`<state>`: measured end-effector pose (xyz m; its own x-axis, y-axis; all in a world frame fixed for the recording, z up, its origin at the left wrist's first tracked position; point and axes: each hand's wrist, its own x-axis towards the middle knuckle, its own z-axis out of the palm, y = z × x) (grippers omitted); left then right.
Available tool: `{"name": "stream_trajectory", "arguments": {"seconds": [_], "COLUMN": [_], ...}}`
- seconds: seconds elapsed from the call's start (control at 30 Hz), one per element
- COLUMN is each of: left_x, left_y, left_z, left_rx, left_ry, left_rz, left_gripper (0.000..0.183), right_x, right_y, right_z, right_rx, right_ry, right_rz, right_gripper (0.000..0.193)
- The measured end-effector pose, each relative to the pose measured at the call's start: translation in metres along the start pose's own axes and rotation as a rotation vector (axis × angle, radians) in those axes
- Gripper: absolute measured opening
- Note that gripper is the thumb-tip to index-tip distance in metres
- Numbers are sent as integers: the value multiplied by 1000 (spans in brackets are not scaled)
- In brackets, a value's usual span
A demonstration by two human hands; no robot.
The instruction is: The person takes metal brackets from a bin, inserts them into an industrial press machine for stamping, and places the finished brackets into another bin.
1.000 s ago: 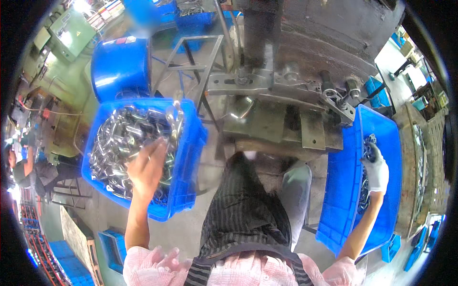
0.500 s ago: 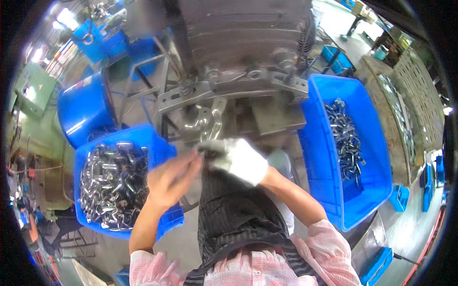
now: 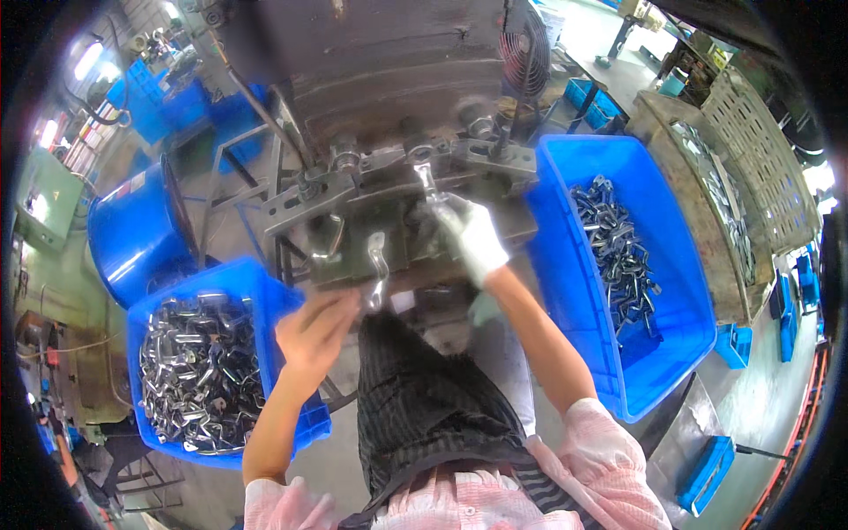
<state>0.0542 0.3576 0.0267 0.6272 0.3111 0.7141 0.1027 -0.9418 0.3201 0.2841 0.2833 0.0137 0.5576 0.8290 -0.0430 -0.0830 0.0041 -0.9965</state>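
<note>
My right hand (image 3: 468,231), in a white glove with dark-stained fingers, is closed on a shiny bent metal bracket (image 3: 426,182). That bracket points away from me, its far end by the clamp bar (image 3: 305,196) of a large machine. Bare and blurred, my left hand (image 3: 316,334) is at the near left edge of the machine's work block; its finger positions are smeared. Just right of its fingertips, another bent bracket (image 3: 378,261) lies on the block, its near end at the edge. A further curved metal piece (image 3: 336,237) shows left of it.
A blue bin (image 3: 281,309) heaped with bent metal brackets stands at my left. On the right is a larger blue bin (image 3: 685,265) with a smaller pile. Behind the left bin lies a blue drum (image 3: 141,221). A worn crate (image 3: 658,115) with flat metal strips stands far right.
My hands have moved apart from the middle. The right one has reached forward to the machine with a bracket; the left stays low at the left. The whole view has shifted somewhat.
</note>
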Motion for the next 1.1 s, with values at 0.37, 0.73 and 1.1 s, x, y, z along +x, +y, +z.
{"name": "stream_trajectory", "arguments": {"seconds": [0.37, 0.73, 1.1], "left_x": [-6, -9, 3], "left_y": [8, 17, 36], "left_z": [-1, -13, -30], "left_rx": [-90, 67, 57], "left_ry": [-53, -29, 12], "left_rz": [-136, 52, 416], "left_gripper": [20, 22, 23], "right_x": [31, 29, -14], "right_y": [52, 53, 11], "right_z": [21, 19, -71], "right_rx": [360, 454, -397], "right_ry": [132, 25, 186], "right_rz": [-145, -35, -525], "right_gripper": [14, 14, 21]}}
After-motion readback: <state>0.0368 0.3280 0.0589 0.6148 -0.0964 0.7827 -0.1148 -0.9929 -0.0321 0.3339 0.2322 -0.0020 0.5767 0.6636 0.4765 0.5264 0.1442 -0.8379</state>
